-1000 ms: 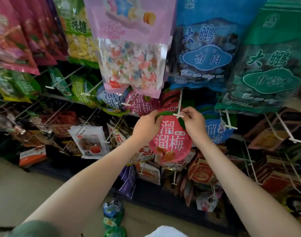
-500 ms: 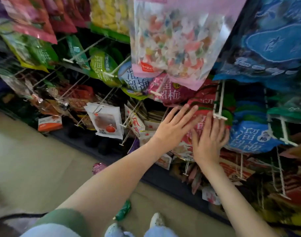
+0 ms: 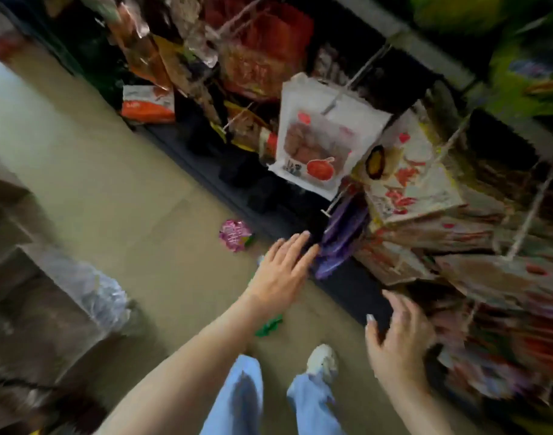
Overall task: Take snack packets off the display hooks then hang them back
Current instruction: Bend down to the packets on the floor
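Observation:
The view is tilted down at the floor and blurred. My left hand (image 3: pixel 283 271) is stretched out with straight fingers above the floor, holding nothing, its fingertips close to a purple packet (image 3: pixel 341 243) that hangs low on the rack. My right hand (image 3: pixel 397 337) is open with spread fingers beside the lower packets on the right, holding nothing. A pink round packet (image 3: pixel 234 235) lies on the floor ahead of my left hand. A green packet (image 3: pixel 268 326) lies on the floor under my left forearm. A white packet with a red fruit picture (image 3: pixel 322 142) hangs from a white hook (image 3: pixel 341 95).
The display rack with many hanging packets fills the top and right. An orange and white packet (image 3: pixel 148 103) rests on the low dark shelf. A box with crumpled clear plastic (image 3: pixel 93 290) stands on the floor at left. My legs and a white shoe (image 3: pixel 320 361) show below.
Both hands have left the red round packet on its hook and dropped low. The camera has swung down to the floor, where packets lie.

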The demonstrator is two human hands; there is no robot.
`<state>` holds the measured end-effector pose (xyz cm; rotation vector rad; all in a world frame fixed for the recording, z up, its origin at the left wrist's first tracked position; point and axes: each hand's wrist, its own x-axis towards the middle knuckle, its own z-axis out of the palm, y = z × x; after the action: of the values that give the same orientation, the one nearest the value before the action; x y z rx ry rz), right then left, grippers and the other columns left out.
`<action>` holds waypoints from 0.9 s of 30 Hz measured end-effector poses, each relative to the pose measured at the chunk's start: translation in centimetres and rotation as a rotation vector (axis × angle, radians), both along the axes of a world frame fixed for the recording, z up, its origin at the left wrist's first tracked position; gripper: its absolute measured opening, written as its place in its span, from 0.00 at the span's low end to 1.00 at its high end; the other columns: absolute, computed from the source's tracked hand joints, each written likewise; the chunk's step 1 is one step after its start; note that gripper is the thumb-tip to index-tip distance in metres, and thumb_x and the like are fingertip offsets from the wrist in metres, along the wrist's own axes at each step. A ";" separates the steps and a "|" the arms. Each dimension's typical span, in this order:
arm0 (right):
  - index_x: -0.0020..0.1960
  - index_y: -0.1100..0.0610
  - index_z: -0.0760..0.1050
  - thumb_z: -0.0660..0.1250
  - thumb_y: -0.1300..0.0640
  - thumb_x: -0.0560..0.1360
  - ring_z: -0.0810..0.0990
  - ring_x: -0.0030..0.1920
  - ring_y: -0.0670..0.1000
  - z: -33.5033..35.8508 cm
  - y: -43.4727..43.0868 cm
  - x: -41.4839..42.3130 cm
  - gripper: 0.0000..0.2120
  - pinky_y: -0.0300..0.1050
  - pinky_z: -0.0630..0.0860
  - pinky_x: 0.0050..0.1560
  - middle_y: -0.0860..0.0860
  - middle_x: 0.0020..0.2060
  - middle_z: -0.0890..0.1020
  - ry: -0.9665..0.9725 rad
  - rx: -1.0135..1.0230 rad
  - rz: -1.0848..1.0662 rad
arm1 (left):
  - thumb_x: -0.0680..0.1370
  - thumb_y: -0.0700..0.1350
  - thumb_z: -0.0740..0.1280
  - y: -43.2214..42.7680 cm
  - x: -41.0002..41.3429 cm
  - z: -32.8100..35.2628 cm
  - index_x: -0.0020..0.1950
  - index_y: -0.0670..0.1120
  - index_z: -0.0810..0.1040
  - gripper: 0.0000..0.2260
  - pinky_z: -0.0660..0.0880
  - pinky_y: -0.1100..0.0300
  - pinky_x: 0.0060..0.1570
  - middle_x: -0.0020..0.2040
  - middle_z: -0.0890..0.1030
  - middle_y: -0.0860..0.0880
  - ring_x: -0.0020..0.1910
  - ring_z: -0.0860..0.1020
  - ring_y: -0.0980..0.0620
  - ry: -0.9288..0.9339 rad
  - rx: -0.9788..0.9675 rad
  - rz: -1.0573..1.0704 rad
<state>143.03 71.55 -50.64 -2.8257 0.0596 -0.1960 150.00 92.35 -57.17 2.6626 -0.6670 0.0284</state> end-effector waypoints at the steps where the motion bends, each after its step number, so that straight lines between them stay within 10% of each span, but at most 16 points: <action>1: 0.60 0.58 0.69 0.58 0.52 0.70 0.74 0.50 0.59 -3.7 1.7 0.1 0.20 0.54 0.70 0.48 0.60 0.51 0.78 0.153 -0.001 0.004 | 0.72 0.46 0.60 2.8 -0.5 -3.3 0.68 0.44 0.65 0.25 0.66 0.48 0.65 0.67 0.71 0.37 0.65 0.68 0.42 0.027 0.041 0.012; 6: 0.56 0.61 0.75 0.75 0.63 0.61 0.80 0.46 0.62 -24.3 6.0 -0.3 0.24 0.55 0.77 0.46 0.58 0.48 0.80 0.725 -0.035 0.121 | 0.70 0.45 0.57 12.9 -4.6 -20.8 0.67 0.44 0.68 0.24 0.72 0.48 0.59 0.65 0.74 0.38 0.60 0.76 0.40 0.171 0.224 0.065; 10: 0.70 0.60 0.63 0.65 0.61 0.74 0.68 0.65 0.60 -39.3 8.0 -0.5 0.26 0.49 0.62 0.66 0.58 0.64 0.71 0.926 -0.099 0.194 | 0.69 0.43 0.56 15.6 -8.5 -33.8 0.63 0.42 0.76 0.24 0.74 0.47 0.56 0.63 0.75 0.36 0.57 0.78 0.39 0.273 0.281 0.101; 16: 0.74 0.59 0.57 0.64 0.58 0.76 0.67 0.68 0.59 -56.2 9.5 -3.3 0.30 0.51 0.67 0.65 0.59 0.69 0.66 1.214 0.073 -0.184 | 0.65 0.41 0.75 13.0 -14.0 -48.2 0.65 0.47 0.75 0.29 0.77 0.48 0.49 0.58 0.78 0.35 0.52 0.79 0.37 0.445 0.221 0.101; 22: 0.60 0.62 0.67 0.64 0.61 0.76 0.75 0.57 0.60 -63.1 8.6 -7.3 0.14 0.54 0.72 0.59 0.61 0.58 0.76 1.242 0.218 -0.557 | 0.68 0.45 0.74 9.2 -15.4 -54.5 0.70 0.50 0.69 0.31 0.77 0.46 0.49 0.60 0.76 0.35 0.53 0.78 0.36 0.580 0.036 0.099; 27: 0.59 0.58 0.66 0.59 0.66 0.77 0.78 0.52 0.52 -60.3 10.7 -5.7 0.12 0.44 0.74 0.51 0.54 0.53 0.78 1.014 0.462 -0.308 | 0.68 0.48 0.73 9.4 -14.4 -54.4 0.73 0.52 0.66 0.34 0.73 0.43 0.56 0.64 0.72 0.35 0.58 0.75 0.35 0.603 -0.022 0.091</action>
<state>137.31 82.25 -110.93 -2.1556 0.6539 1.0425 135.60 101.75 -111.54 2.4772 -0.3403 -0.7046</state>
